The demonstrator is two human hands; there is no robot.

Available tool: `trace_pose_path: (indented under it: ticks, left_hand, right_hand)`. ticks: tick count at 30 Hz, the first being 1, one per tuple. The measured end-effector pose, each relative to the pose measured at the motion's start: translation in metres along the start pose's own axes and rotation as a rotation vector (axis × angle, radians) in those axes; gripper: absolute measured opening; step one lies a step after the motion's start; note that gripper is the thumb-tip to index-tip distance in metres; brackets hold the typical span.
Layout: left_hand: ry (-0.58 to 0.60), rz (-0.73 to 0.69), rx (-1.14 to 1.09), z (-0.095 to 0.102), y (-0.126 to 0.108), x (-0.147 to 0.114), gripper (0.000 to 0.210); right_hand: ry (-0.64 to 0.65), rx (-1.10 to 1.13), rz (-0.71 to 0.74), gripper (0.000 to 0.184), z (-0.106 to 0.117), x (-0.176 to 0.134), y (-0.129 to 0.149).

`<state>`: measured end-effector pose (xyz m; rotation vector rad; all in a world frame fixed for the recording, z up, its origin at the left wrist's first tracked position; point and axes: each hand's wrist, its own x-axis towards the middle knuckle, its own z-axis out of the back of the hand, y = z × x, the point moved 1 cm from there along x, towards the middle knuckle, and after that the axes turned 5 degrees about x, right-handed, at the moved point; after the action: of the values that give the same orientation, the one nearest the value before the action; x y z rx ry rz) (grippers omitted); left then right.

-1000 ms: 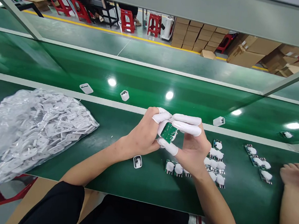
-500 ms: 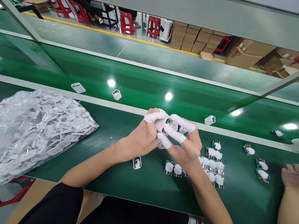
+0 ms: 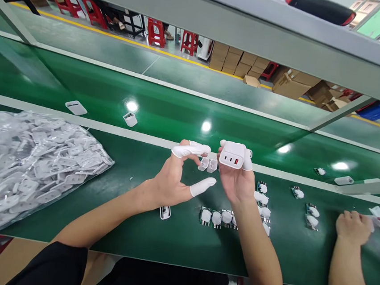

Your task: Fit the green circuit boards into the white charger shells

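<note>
My right hand (image 3: 240, 183), with white finger cots, holds up a white charger (image 3: 232, 155); two small dark ports and one red port face me. My left hand (image 3: 176, 172) is open beside it, thumb and fingers apart, with cots on and nothing in its grip. Just beyond its fingertips stand two white charger housings (image 3: 212, 165). Below my left wrist lies another white housing (image 3: 165, 212), open side up with dark parts inside. Several circuit boards (image 3: 206, 216) with white putty-like blobs form a row near my right forearm, which hides some of them.
A clear plastic bag (image 3: 49, 169) full of white plastic pieces covers the left of the table. White housings (image 3: 130, 119) stand on the green belt (image 3: 166, 109). A co-worker's hand (image 3: 353, 227) is at the right, near more boards (image 3: 312, 216). A metal beam (image 3: 202, 13) crosses overhead.
My hands were together around white parts; now they are apart. The left has let go and opened, and the charger sits in my right hand with its ports showing. The view has shifted.
</note>
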<state>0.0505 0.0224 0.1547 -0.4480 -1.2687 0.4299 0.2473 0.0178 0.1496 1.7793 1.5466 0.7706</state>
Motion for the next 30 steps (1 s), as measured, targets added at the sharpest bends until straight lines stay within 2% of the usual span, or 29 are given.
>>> trace_pose_path:
  ticks: [6, 11, 13, 16, 17, 19, 22, 24, 26, 28, 30]
  left_hand:
    - [0.062, 0.060, 0.020, 0.000, -0.001, 0.001, 0.058]
    - [0.101, 0.087, 0.019, 0.000, -0.003, 0.000, 0.052]
    - [0.113, 0.208, -0.100, 0.002, -0.001, 0.000, 0.045]
    - [0.198, 0.498, -0.359, 0.008, 0.010, 0.004, 0.038]
    - [0.244, 0.569, -0.392, 0.010, 0.016, 0.006, 0.042]
    - [0.346, 0.625, -0.356, 0.012, 0.033, 0.009, 0.053]
    - [0.470, 0.629, -0.287, 0.010, 0.068, 0.008, 0.055]
    - [0.500, 0.655, -0.277, 0.008, 0.097, 0.002, 0.050]
    - [0.424, 0.702, -0.202, 0.009, 0.127, -0.005, 0.049]
    - [0.262, 0.763, -0.054, 0.014, 0.157, -0.013, 0.052]
    - [0.156, 0.809, 0.071, 0.023, 0.181, -0.021, 0.055]
  right_hand:
    - [-0.064, 0.079, -0.041, 0.041, 0.000, 0.000, -0.005]
    - [-0.035, 0.061, -0.048, 0.041, 0.000, 0.000, -0.007]
    - [-0.006, -0.009, 0.001, 0.038, 0.001, 0.002, -0.006]
    - [0.079, -0.214, 0.205, 0.032, 0.006, 0.008, -0.005]
    - [0.121, -0.303, 0.280, 0.031, 0.008, 0.009, -0.006]
    - [0.230, -0.476, 0.380, 0.029, 0.010, 0.012, -0.008]
    - [0.392, -0.705, 0.387, 0.024, 0.014, 0.018, -0.011]
    - [0.455, -0.884, 0.373, 0.023, 0.022, 0.025, -0.009]
    - [0.410, -1.088, 0.368, 0.026, 0.037, 0.037, -0.002]
    - [0.236, -1.255, 0.370, 0.029, 0.059, 0.051, 0.010]
    - [0.119, -1.292, 0.342, 0.034, 0.080, 0.060, 0.023]
